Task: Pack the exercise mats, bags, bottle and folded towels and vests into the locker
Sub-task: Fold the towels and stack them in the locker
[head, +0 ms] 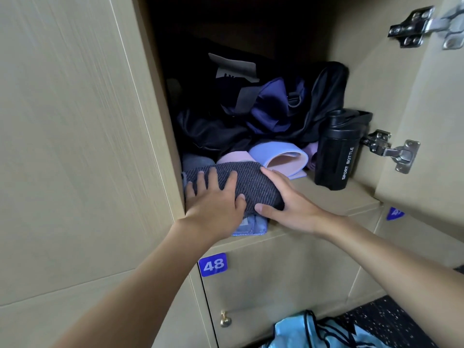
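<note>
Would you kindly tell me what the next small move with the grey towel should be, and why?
Probably push the grey towel in a little deeper. The left hand lies flat on it and the right hand presses its right end, yet it sits at the front edge of the shelf, and the light blue cloth under it overhangs that edge. The rolled mats lie just behind.

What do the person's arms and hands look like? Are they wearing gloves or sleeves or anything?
No gloves and no sleeves in view. The left hand and right hand are bare, with plain nails and no rings that show. The left forearm and right forearm are bare too, right to the picture's edge, with no watch or bracelet at either wrist.
</note>
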`<action>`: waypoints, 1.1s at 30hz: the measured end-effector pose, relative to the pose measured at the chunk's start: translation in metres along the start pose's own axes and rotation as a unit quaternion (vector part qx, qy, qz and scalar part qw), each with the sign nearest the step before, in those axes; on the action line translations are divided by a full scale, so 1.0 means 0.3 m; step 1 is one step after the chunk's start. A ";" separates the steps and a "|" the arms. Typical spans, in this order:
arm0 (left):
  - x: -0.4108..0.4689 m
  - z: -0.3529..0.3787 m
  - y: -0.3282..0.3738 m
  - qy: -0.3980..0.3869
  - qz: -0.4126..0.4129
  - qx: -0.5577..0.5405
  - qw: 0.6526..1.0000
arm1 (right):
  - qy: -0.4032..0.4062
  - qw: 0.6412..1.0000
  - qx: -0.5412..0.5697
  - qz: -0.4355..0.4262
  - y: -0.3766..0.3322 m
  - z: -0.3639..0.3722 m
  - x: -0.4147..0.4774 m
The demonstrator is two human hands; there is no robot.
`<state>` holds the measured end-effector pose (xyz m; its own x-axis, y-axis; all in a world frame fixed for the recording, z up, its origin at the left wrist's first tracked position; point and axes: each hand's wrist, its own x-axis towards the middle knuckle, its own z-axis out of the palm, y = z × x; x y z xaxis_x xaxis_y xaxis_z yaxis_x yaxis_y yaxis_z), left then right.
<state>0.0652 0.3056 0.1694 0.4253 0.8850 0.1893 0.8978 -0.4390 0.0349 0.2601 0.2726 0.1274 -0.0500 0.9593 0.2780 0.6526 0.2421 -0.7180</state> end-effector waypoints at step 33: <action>-0.598 1.021 0.423 -0.363 0.341 0.039 0.866 | -0.053 0.877 -0.016 0.477 0.535 0.505 -1.229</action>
<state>0.1378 0.1386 -0.1609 0.7944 0.3009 -0.5277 0.4022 -0.9115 0.0857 0.2688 -0.0200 -0.1870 0.4616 0.7318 -0.5013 0.4563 -0.6806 -0.5733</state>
